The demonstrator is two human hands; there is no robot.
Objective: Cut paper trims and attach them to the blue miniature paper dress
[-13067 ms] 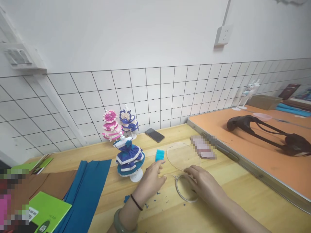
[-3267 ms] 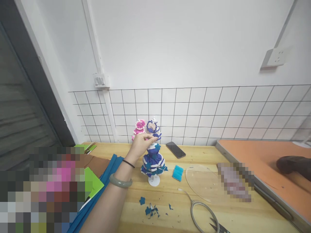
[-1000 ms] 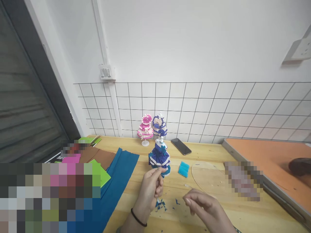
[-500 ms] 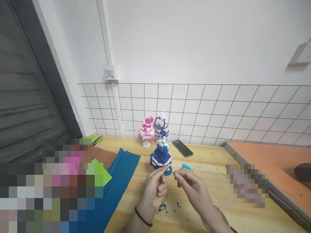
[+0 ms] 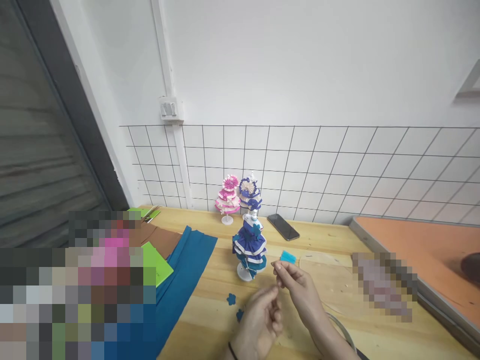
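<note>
My left hand [image 5: 262, 320] is low over the table with its fingers curled and thumb closed on the forefinger. Just right of it, my right hand [image 5: 302, 295] is raised, thumb and forefinger pinched at a tiny piece too small to name. Their fingertips are close together. Behind them stands a miniature dress form [image 5: 249, 245] in a tiered blue and teal dress with white trim, teal flowers on it. One loose teal flower cutout [image 5: 231, 299] lies left of my hands; another flower [image 5: 240, 315] is partly hidden by my left hand.
A pink dress form [image 5: 227, 197], a purple one [image 5: 249, 192] and a phone [image 5: 284, 227] stand or lie at the back. A bright blue piece [image 5: 288, 257], clear disc [image 5: 326, 277] and thin ring [image 5: 343, 330] are right. Teal fabric [image 5: 187, 280] lies left; an orange board [image 5: 412, 237] far right.
Over the last second my right hand has come up and in toward my left. Since half a second ago my left hand has dropped down and right, uncovering the dress form's base and the flower cutouts.
</note>
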